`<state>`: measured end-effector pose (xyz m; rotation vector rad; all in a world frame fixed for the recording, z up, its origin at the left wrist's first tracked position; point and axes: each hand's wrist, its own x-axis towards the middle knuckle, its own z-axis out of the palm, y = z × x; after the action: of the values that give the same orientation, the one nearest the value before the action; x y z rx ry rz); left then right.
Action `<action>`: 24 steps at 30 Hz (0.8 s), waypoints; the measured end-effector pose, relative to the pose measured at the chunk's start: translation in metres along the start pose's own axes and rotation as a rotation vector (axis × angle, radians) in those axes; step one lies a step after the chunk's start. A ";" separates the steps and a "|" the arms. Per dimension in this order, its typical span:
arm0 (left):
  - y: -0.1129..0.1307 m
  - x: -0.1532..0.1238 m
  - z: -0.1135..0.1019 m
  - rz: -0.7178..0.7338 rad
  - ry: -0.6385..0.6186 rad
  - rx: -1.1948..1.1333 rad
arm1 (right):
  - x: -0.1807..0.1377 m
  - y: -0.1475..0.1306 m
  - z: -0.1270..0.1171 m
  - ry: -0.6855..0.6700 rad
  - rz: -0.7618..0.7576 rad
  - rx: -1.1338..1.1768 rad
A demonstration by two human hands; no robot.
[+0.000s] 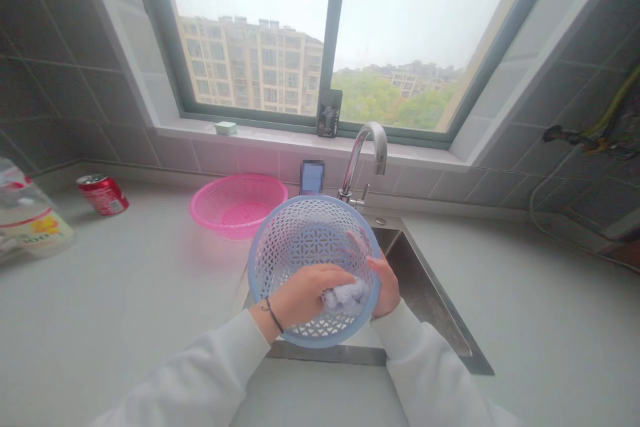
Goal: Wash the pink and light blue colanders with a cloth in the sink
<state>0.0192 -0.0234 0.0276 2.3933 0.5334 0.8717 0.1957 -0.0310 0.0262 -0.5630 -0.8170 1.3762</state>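
Note:
A light blue plastic colander point(315, 240) is held over the sink point(420, 280), its open side tilted toward me. My right hand point(385, 283) grips its right rim, thumb on the inner side and the other fingers behind the wall. Inside the colander, my left hand point(313, 290) is closed on a crumpled whitish cloth point(345, 295). The cloth lies against the lower right of the inner wall. A dark cord bracelet circles my left wrist.
A pink colander point(240, 207) stands on the counter to the left, near a red can point(103, 195) and a clear plastic bottle point(30, 213). Behind the sink rises a chrome faucet point(363, 160). A small phone-like object point(313, 178) leans on the wall, below the window sill.

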 end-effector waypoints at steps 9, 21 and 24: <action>-0.004 -0.002 0.006 -0.065 0.233 0.015 | -0.005 0.007 0.013 -0.005 -0.011 -0.005; -0.004 -0.001 0.003 0.039 -0.006 0.094 | -0.001 -0.002 0.001 -0.017 -0.011 -0.082; -0.004 0.001 0.006 0.008 0.201 0.042 | -0.002 0.008 0.008 -0.014 -0.033 -0.060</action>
<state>0.0230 -0.0218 0.0222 2.3602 0.6242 1.1228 0.1850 -0.0326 0.0246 -0.5849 -0.8778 1.3297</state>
